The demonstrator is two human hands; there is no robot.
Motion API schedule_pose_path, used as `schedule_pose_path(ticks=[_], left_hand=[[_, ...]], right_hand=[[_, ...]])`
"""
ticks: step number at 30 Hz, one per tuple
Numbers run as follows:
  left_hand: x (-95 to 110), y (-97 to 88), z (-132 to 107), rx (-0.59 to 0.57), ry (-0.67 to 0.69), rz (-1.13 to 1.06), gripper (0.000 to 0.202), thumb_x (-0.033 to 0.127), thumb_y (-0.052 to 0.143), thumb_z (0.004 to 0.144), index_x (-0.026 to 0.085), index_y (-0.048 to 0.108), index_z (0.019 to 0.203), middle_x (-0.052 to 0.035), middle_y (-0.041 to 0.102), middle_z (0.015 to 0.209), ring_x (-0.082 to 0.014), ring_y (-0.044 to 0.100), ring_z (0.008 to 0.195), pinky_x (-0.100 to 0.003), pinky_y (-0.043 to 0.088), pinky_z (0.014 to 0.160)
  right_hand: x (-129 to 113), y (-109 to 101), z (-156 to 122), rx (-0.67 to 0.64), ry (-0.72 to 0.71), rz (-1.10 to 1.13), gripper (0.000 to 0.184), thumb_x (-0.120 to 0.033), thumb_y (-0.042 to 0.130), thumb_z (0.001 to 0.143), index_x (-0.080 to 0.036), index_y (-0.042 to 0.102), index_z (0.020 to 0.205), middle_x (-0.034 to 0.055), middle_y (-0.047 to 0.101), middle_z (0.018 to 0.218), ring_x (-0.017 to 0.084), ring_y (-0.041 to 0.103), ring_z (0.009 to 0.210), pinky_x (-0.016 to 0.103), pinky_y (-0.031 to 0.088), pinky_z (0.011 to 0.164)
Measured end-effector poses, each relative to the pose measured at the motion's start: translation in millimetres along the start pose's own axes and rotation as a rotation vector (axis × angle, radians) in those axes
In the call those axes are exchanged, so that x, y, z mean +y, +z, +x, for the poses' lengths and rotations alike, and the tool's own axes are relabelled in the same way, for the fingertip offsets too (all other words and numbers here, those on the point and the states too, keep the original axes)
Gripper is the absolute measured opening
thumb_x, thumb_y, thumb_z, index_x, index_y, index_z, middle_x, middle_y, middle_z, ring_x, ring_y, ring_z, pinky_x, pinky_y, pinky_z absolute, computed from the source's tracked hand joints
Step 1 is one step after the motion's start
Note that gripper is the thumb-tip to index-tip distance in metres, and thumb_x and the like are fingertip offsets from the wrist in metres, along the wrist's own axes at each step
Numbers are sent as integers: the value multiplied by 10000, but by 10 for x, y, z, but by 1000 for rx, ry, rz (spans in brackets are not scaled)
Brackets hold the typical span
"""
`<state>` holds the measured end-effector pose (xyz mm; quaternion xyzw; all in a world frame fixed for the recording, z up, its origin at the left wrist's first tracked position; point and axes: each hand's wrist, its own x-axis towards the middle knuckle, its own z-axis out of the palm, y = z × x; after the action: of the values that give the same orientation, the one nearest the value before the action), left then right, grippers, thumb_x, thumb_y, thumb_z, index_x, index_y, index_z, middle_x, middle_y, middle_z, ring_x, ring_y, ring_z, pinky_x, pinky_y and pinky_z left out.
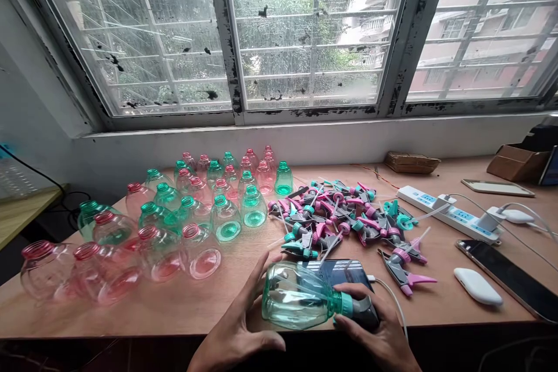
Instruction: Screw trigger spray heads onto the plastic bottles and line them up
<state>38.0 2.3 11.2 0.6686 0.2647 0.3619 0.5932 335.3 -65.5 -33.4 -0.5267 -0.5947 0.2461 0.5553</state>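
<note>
My left hand point(238, 325) cups the base of a clear green spray bottle point(296, 299) that lies on its side at the near edge of the wooden table point(196, 308). My right hand point(375, 331) grips the bottle's teal collar and grey trigger head point(360, 308). Under the bottle lies a phone point(344, 270) with a white cable. A pile of loose pink, teal and grey trigger heads point(340, 215) sits just beyond. Several open green and pink bottles point(187, 215) stand to the left.
A white power strip point(449, 212) with plugs and cables lies at the right, beside a second phone point(514, 279), a white oval case point(477, 286) and a tablet point(497, 187). A cardboard box point(517, 161) and woven pad point(412, 161) sit below the window sill.
</note>
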Motion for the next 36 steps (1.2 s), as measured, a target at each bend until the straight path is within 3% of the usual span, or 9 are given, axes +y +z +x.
schedule_pose_path(ticks=[2, 5, 12, 17, 20, 25, 28, 32, 36], left_hand=[[76, 33, 18, 19, -18, -51, 1111, 281, 1005, 740, 473, 401, 1652, -63, 388, 1791, -420, 324, 1661, -565, 415, 1303], [145, 57, 32, -14, -50, -83, 982, 295, 980, 774, 412, 486, 1615, -85, 433, 1766, -425, 360, 1644, -567, 418, 1302], [-62, -19, -25, -42, 6, -23, 837, 310, 738, 1021, 549, 274, 1675, -15, 291, 1835, -359, 398, 1638, -508, 441, 1293], [46, 8, -11, -65, -16, -89, 1057, 478, 917, 837, 455, 303, 1697, -43, 265, 1843, -416, 314, 1665, -536, 362, 1336], [58, 13, -13, -62, -11, -65, 931, 423, 883, 889, 453, 378, 1671, -28, 300, 1832, -394, 282, 1680, -525, 318, 1355], [-123, -32, -39, -30, 54, -22, 856, 309, 742, 1013, 542, 261, 1682, -23, 272, 1840, -358, 339, 1664, -538, 358, 1327], [-101, -30, -27, -54, 7, -39, 995, 342, 849, 929, 548, 235, 1684, -15, 269, 1842, -370, 309, 1674, -544, 336, 1338], [53, 11, -6, -71, -14, -98, 1008, 521, 898, 841, 418, 360, 1687, -47, 261, 1843, -422, 259, 1683, -556, 305, 1356], [17, 0, -19, -74, 19, -21, 919, 367, 848, 928, 476, 334, 1682, -23, 268, 1842, -383, 276, 1684, -532, 322, 1351]], right_hand=[[-14, 13, -11, 23, 15, -1, 333, -548, 910, 819, -300, 900, 1042, 59, 885, 963, 290, 820, 835, 294, 668, 724], [-64, 45, -28, 83, 52, 13, 388, -621, 888, 811, -289, 903, 1011, 72, 882, 953, 306, 814, 853, 321, 671, 748], [-92, 44, -24, 90, 37, -3, 369, -606, 884, 819, -284, 904, 997, 80, 887, 933, 318, 820, 829, 343, 688, 741], [12, -6, -8, 2, 11, -18, 328, -534, 920, 812, -311, 900, 1052, 55, 898, 988, 306, 838, 883, 321, 682, 790], [54, -23, -5, -19, -1, -36, 317, -516, 908, 832, -314, 896, 1075, 58, 900, 1003, 314, 839, 899, 338, 681, 810], [66, -29, -19, -11, 3, -55, 322, -524, 896, 844, -319, 888, 1092, 53, 897, 1028, 318, 830, 939, 349, 666, 849], [55, -21, -25, -33, 8, -44, 318, -526, 904, 837, -329, 886, 1085, 39, 895, 1016, 304, 828, 921, 327, 655, 828], [40, -4, -29, 15, 29, -19, 328, -556, 907, 823, -329, 887, 1059, 34, 890, 997, 300, 817, 904, 328, 643, 832], [40, 7, -41, 2, 28, -8, 331, -554, 902, 830, -331, 885, 1074, 36, 886, 1002, 290, 806, 879, 318, 635, 795]])
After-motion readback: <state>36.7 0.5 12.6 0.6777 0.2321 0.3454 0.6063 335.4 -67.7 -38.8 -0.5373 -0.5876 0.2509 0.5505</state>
